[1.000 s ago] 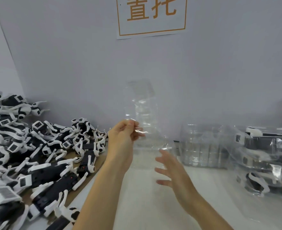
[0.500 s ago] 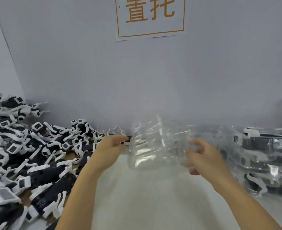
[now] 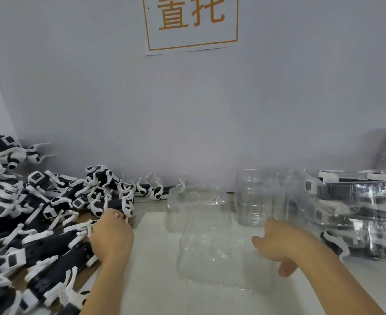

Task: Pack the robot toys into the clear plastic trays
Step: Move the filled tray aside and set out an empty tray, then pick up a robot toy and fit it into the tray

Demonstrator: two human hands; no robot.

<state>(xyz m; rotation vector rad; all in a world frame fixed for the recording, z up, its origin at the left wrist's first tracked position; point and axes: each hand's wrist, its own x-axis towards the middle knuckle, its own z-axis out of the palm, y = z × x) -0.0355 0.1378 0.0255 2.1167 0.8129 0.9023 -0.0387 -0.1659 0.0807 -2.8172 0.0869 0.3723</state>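
The left hand (image 3: 111,237) reaches into the pile of robot toys (image 3: 35,219) at the left of the desk (image 3: 155,287), its fingers curled down among the black bodies and white limbs; whether they have closed on one toy cannot be told, since the fingertips are hidden. The right hand (image 3: 276,244) rests at the right edge of an empty clear tray (image 3: 219,251), knuckles up and fingers bent loosely, the thumb below the wrist; it touches the tray's side but a firm grip cannot be made out. That tray lies flat on the white desk between the two hands. Behind it stand more empty clear trays (image 3: 260,201) near the grey wall (image 3: 187,121). To the right, stacked trays already hold packed toys (image 3: 355,205). An orange-lettered sign (image 3: 190,21) hangs on the wall above.
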